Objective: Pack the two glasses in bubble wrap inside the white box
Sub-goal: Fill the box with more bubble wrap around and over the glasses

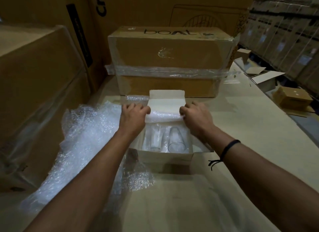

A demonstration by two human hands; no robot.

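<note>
Cardboard-covered bench [241, 128] | white box [165, 156]: two clear glasses [176, 142] | left hand [133, 116], right hand [195, 116]: fingers [145, 109] pinching bubble wrap [164, 116]

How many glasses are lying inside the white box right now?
2. The left glass lies in the white box, and the right glass lies beside it, mouth toward the near wall. The bubble wrap held over the far end may hide something more.

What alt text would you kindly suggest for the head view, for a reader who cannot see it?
The left hand and right hand pinch a clear bubble-wrap sheet over the far end of an open white cardboard box holding two clear drinking glasses side by side.
</note>
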